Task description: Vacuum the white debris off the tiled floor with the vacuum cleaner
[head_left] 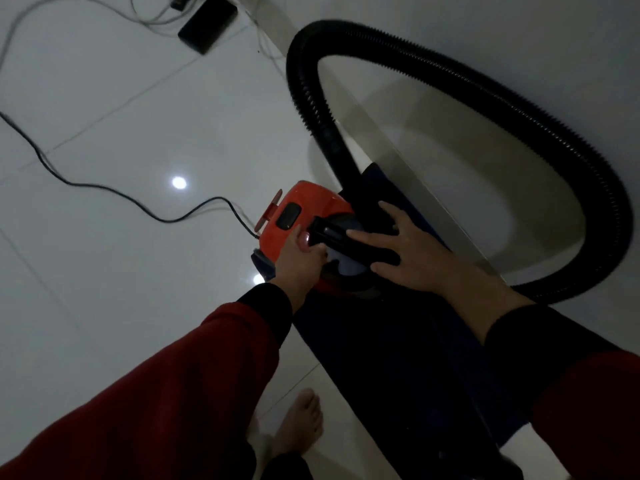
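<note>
Both your arms reach forward and down, red sleeves with dark cuffs pushed back off the wrists. Your left hand is curled, knuckles up, thumb pressed forward, fingers tucked under and closed around something. Your right hand lies flat and open, palm down, fingers spread wide and pointing left across your body. Your bare foot shows below, between the two arms.

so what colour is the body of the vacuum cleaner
Orange-red, with black buttons and a black handle; the vacuum cleaner body shows best in the head view, the only one.
</note>
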A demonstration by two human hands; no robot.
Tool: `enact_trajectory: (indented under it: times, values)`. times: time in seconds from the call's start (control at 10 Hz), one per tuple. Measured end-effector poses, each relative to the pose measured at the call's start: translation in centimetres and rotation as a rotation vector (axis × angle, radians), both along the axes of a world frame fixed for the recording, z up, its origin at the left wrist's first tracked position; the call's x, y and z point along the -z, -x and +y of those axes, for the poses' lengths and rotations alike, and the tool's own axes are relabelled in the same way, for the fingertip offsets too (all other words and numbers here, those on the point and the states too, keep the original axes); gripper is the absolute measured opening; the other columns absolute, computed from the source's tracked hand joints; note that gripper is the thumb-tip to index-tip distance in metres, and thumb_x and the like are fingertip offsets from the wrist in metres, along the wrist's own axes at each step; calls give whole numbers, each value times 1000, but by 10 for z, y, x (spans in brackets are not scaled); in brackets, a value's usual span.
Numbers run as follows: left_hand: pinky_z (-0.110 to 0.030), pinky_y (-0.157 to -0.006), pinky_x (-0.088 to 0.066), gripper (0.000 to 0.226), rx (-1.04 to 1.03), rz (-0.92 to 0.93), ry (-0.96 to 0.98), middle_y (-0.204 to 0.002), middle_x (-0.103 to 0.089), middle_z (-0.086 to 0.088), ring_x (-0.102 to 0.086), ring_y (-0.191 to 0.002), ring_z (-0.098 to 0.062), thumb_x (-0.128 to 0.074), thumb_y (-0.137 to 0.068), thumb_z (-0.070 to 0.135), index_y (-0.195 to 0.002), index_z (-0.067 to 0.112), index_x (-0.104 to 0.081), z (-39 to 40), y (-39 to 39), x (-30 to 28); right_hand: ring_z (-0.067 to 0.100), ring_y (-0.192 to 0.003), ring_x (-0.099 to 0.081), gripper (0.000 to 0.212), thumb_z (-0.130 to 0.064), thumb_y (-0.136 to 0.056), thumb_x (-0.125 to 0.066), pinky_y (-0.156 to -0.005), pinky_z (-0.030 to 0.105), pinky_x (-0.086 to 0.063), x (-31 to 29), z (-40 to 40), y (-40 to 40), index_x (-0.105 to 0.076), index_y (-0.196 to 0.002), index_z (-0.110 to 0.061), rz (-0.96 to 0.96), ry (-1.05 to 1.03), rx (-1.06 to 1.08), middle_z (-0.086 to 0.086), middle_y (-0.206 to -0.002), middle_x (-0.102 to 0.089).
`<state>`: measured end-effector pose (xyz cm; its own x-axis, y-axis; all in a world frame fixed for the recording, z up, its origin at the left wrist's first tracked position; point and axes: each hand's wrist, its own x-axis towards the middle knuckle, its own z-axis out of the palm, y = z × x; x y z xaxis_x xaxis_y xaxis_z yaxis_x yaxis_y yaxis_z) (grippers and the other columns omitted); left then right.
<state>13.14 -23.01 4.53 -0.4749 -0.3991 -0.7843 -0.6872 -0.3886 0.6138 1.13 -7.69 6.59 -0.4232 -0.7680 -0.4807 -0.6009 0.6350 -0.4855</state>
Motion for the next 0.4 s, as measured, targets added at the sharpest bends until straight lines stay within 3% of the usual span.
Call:
enact_trajectory:
  times: [0.1,0.2,0.3,0.4]
  values:
    - [-25,-67,-52,6,278,-90,111,-82,-63,-2,-61,-74,-17,-56,-90,21,-86,22,-60,-13,1,-36,26,-142,-20,74,-20,-88,-64,-107,29,-29,-33,0,-7,-23,-146,-43,-57,-26,114,4,-160,3]
    - [-8,-40,-41,26,369,-62,49,-74,-48,7,-54,-54,-5,-50,-95,7,-76,25,-46,-25,10,-75,30,-142,-23,69,-28,-92,-55,-113,37,-30,-68,6,-12,-18,-146,-50,-103,-200,157,6,-159,-5]
    - [-7,-53,-46,20,547,-12,201,-87,-61,-7,-63,-73,-16,-42,-96,25,-102,13,-56,-30,30,-128,31,-133,-38,61,-29,-94,-50,-109,34,-35,-109,15,-19,-25,-148,-41,-119,-242,333,15,-150,-29]
    - [-18,-78,-40,28,751,-7,383,-128,-61,-15,-60,-112,-24,-49,-91,33,-111,39,-67,-34,12,-174,23,-130,-44,53,-26,-93,-48,-108,23,-32,-166,35,-65,-37,-145,-35,-98,-93,535,9,-145,-43]
